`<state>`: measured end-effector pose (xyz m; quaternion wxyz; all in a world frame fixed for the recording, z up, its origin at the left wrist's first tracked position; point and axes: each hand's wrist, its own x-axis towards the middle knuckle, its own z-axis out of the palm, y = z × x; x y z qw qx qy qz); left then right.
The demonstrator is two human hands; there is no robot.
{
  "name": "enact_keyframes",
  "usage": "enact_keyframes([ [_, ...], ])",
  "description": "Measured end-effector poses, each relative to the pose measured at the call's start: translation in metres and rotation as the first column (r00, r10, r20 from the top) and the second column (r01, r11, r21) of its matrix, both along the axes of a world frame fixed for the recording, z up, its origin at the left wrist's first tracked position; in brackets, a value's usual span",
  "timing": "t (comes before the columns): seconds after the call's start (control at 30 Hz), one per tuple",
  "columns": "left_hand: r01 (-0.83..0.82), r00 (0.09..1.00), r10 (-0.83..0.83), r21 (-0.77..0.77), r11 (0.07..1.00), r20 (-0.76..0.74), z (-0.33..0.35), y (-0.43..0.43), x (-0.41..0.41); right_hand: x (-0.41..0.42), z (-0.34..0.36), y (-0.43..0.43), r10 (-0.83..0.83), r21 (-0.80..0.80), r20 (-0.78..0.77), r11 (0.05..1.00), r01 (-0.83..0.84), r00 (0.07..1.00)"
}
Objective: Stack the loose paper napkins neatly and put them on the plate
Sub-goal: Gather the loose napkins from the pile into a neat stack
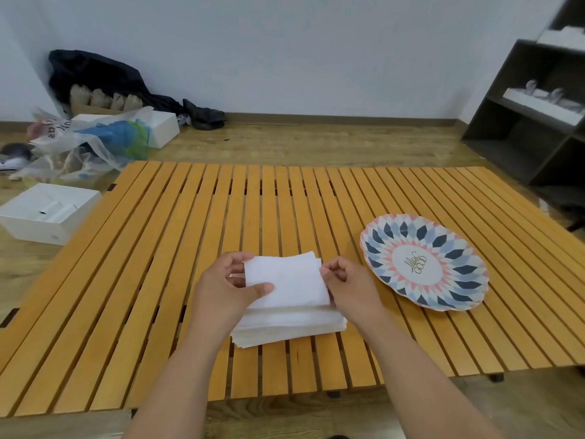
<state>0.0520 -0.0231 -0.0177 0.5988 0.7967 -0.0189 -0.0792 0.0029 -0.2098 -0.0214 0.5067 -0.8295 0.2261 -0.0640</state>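
A head-worn camera looks forward and down, close over the slatted table (pixel 152 280), facing the wall (pixel 285 42).

Even, soft indoor light with faint shadows; the table (pixel 158 280) slats bow from wide-angle distortion, and the shelf (pixel 538 106) at the edge blurs.

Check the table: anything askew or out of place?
The top napkins, gripped by the left hand and pinched by the right hand, sit skewed over the lower pile, whose edges fan out unevenly. The plate looks intact and holds nothing.
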Motion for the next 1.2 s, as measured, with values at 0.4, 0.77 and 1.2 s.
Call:
enact_keyframes([
  [0.4, -0.068, 0.955, -0.074, 0.452, 0.889, 0.287, -0.012, 0.000, -0.003, -0.003, -0.001, 0.011, 0.052, -0.437, 0.043, 0.899, -0.028, 0.998],
  [0.77, 0.068, 0.885, 0.097, 0.333, 0.940, -0.456, -0.007, 0.016, 0.005, 0.002, -0.005, -0.003, -0.061, 0.157, -0.415, 0.978, 0.138, 0.908],
  [1.2, 0.087, 0.872, -0.014, 0.127, 0.988, -0.489, -0.010, 0.013, 0.003, 0.000, -0.017, -0.010, 0.015, 0.378, -0.414, 0.913, 0.157, 0.910],
])
